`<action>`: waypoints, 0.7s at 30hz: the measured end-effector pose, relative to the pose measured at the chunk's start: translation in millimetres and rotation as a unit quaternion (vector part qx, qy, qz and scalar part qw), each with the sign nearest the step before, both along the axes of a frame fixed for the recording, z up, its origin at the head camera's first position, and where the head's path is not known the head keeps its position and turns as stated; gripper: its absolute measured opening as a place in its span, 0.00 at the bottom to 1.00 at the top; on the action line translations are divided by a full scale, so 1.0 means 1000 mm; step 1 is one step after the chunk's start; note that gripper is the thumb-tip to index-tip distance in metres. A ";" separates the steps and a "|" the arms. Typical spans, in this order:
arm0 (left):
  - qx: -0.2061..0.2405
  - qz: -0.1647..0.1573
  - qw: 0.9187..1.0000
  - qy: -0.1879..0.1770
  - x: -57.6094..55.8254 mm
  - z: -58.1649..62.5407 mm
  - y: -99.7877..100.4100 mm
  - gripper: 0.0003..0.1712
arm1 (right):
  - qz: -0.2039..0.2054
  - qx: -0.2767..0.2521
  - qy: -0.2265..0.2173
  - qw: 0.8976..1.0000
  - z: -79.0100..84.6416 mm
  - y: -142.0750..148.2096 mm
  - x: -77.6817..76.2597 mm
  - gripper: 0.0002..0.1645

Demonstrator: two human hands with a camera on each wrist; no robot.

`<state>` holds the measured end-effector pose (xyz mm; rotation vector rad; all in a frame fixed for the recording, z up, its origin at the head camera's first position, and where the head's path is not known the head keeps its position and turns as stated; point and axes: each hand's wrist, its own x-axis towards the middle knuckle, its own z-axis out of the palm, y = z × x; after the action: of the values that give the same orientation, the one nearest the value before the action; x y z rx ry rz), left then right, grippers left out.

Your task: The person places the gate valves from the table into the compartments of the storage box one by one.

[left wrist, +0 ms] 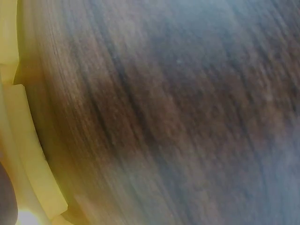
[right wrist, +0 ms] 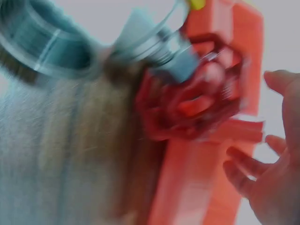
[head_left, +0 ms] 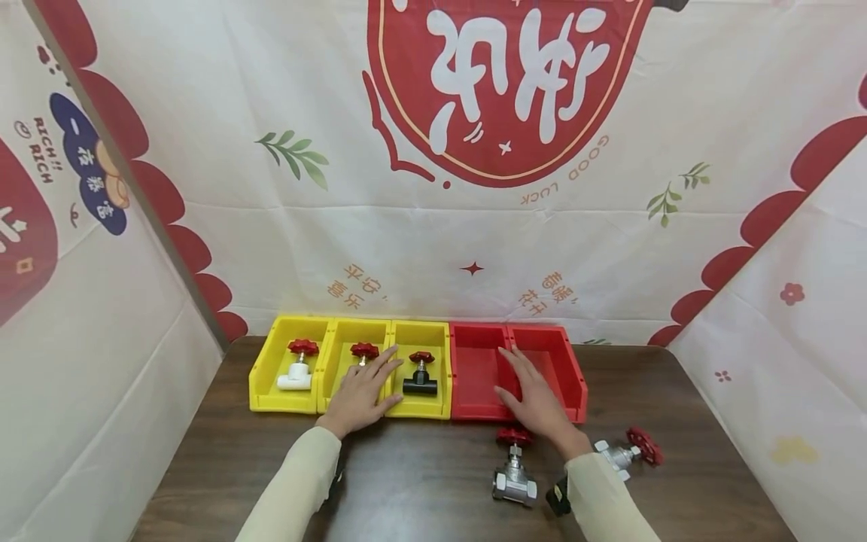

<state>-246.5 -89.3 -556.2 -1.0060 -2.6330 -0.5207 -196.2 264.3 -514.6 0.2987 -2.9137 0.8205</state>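
Observation:
In the head view my left hand (head_left: 361, 396), fingers straight, lies over the front of the middle yellow bin (head_left: 342, 337). It partly covers a valve with a red handwheel (head_left: 364, 350) in that bin. My right hand (head_left: 537, 403) reaches over the divider between two red bins (head_left: 476, 369), fingers spread and holding nothing. Just in front of these bins a metal valve (head_left: 515, 482) stands on the table, its red handwheel toward them. The right wrist view shows this handwheel (right wrist: 197, 101) large and blurred. Another metal valve (head_left: 619, 458) lies beside my right wrist, partly hidden by it.
A white valve (head_left: 296, 375) sits in the leftmost yellow bin, a black valve (head_left: 421, 384) in the rightmost yellow one. The bins form one row on the brown wooden table (head_left: 406, 482), close to the printed back cloth (head_left: 433, 248). Cloth walls rise at both sides.

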 end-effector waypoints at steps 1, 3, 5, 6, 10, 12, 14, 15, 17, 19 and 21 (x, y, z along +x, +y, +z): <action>0.000 0.001 1.000 -0.001 0.000 0.000 0.000 0.37 | -0.002 0.009 0.008 1.000 0.004 -0.002 0.003 0.50; 0.002 0.001 1.000 -0.001 0.000 -0.001 0.001 0.37 | -0.005 0.031 0.030 0.999 0.011 -0.005 0.009 0.52; 0.007 -0.001 1.000 0.001 0.000 -0.002 0.000 0.36 | -0.008 0.053 0.051 0.997 0.016 -0.007 0.019 0.51; 0.008 -0.002 1.000 0.001 0.000 -0.002 0.000 0.36 | -0.011 0.062 0.060 0.996 0.017 -0.008 0.024 0.51; 0.011 -0.002 1.000 0.001 0.001 -0.002 0.000 0.36 | -0.008 0.070 0.070 0.995 0.019 -0.009 0.046 0.48; 0.013 -0.002 1.000 0.002 0.001 -0.003 0.000 0.36 | -0.006 0.057 0.068 0.996 0.017 -0.009 0.057 0.47; 0.013 -0.002 1.000 0.006 0.001 -0.003 0.000 0.36 | -0.001 0.039 0.069 0.997 0.015 -0.008 0.069 0.47; 0.012 -0.002 1.000 0.008 0.002 -0.002 0.000 0.36 | 0.003 0.030 0.073 0.997 0.013 -0.007 0.074 0.47; 0.012 -0.002 1.000 0.010 0.002 -0.002 0.000 0.36 | 0.011 0.018 0.084 0.996 0.010 -0.006 0.084 0.47; 0.012 -0.001 1.000 0.011 0.002 -0.002 0.000 0.37 | 0.021 0.009 0.099 0.995 0.005 -0.005 0.093 0.46; 0.012 0.001 1.000 0.008 0.002 -0.002 0.000 0.37 | 0.025 0.004 0.109 0.994 0.001 -0.004 0.099 0.46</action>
<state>-244.9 -89.7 -557.8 -0.9975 -2.6069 -0.5399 -96.9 260.1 -513.5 0.4347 -2.7166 0.7308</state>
